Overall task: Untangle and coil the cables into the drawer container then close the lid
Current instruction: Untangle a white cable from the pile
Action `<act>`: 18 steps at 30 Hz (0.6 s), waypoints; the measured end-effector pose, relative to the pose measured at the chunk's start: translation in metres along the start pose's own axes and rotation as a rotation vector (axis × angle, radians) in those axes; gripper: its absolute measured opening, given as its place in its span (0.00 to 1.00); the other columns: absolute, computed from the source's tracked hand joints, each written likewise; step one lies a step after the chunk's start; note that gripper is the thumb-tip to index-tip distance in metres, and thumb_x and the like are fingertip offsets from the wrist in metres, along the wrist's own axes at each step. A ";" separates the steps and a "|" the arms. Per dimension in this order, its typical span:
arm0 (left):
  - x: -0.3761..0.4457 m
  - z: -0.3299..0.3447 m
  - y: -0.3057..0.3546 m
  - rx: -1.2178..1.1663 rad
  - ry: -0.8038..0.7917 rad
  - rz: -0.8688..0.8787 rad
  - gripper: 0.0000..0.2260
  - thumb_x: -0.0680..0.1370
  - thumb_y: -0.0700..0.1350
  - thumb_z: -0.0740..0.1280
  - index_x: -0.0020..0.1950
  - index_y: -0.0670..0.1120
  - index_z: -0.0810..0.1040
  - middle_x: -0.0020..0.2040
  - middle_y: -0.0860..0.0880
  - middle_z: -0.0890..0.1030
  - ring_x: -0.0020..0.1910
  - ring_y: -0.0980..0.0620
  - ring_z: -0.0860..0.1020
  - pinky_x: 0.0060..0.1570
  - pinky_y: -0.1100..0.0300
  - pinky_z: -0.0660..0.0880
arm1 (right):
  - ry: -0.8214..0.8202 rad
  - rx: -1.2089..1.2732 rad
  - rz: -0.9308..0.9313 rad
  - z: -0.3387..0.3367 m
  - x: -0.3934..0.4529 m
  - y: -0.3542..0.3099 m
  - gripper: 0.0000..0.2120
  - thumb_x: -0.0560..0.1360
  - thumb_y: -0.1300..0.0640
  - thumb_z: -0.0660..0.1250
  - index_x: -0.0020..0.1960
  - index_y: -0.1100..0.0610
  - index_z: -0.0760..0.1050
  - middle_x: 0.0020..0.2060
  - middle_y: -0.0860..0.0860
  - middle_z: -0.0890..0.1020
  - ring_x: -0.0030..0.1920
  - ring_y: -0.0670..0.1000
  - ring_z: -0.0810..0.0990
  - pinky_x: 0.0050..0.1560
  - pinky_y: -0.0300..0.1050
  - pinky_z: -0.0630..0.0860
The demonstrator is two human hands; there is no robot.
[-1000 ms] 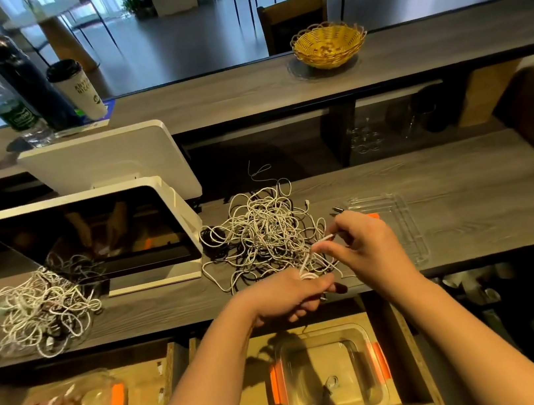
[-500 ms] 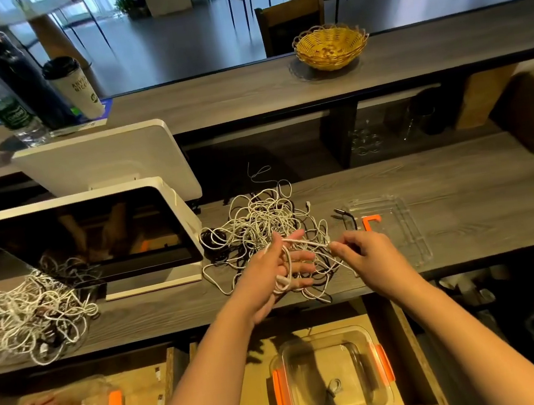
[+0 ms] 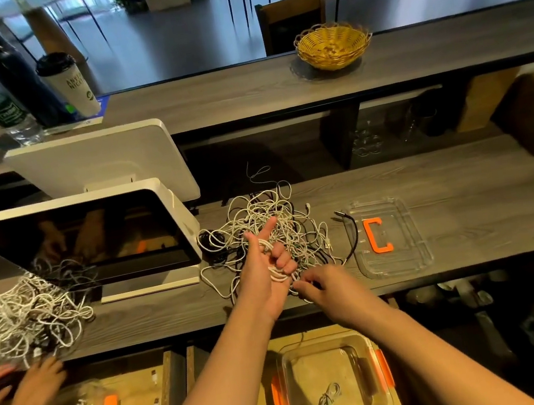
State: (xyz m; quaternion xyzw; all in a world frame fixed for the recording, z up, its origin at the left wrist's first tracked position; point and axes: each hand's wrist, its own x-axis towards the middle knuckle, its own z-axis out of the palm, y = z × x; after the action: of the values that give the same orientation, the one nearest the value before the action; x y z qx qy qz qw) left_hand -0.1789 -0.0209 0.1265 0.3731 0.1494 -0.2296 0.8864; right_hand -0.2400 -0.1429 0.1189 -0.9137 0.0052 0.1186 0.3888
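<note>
Your left hand stands palm-right over the cable tangle, index finger pointing up and away, the other fingers curled round white cable loops wound across the palm. Just right of that grip, your right hand pinches the same white cable low by the heel of the left palm. Farther right the clear lid lies flat, long axis running away from you; the open container sits below your grip in the drawer.

left hand — white cable looped | right hand pinching it

Yellow wicker basket and coffee cup on the upper counter.
</note>
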 end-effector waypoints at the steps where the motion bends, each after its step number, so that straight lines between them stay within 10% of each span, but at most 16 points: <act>1: 0.002 -0.001 -0.002 0.000 0.015 0.008 0.24 0.84 0.61 0.52 0.66 0.48 0.77 0.31 0.52 0.63 0.28 0.57 0.60 0.26 0.64 0.60 | -0.004 -0.015 -0.002 0.001 0.001 0.000 0.16 0.81 0.50 0.63 0.42 0.58 0.80 0.28 0.48 0.74 0.29 0.47 0.69 0.30 0.39 0.62; 18: 0.027 0.000 -0.013 0.674 0.036 0.112 0.28 0.78 0.67 0.53 0.63 0.52 0.81 0.30 0.54 0.63 0.29 0.56 0.59 0.30 0.61 0.55 | -0.169 -0.066 -0.227 -0.015 -0.001 -0.013 0.12 0.80 0.53 0.61 0.42 0.57 0.77 0.33 0.51 0.76 0.30 0.47 0.69 0.31 0.44 0.63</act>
State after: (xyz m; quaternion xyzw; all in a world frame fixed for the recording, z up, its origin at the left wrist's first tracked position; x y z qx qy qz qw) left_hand -0.1624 -0.0370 0.1075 0.6568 0.0599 -0.2103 0.7217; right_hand -0.2369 -0.1445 0.1378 -0.9075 -0.1346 0.1503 0.3685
